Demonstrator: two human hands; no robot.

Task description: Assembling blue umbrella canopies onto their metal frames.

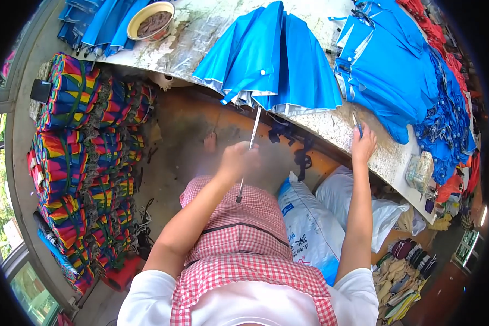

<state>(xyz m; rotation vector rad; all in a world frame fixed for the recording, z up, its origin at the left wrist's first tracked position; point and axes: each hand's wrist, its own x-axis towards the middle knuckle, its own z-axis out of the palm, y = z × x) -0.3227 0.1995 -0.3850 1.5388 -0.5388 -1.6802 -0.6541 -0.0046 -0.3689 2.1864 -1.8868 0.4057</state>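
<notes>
A blue umbrella (280,65), partly folded with its canopy hanging loose, rests over the near edge of the worktable (201,54). Its metal shaft (254,130) slants down toward me. My left hand (240,160) is closed round that shaft, with the shaft's dark end poking out below. To the right, my right hand (364,144) lies at the table edge, fingers pinched on a small thin pointed tool with a blue part (358,127); its exact kind is too small to tell. More blue umbrellas (388,70) are heaped just beyond that hand.
A cream bowl of brown paste (151,22) stands at the table's back left, beside more blue umbrellas (100,27). Stacked rainbow-coloured bundles (68,152) rise on the left. White sacks (309,228) sit under the table, and a clear plastic packet (419,171) lies near its right end.
</notes>
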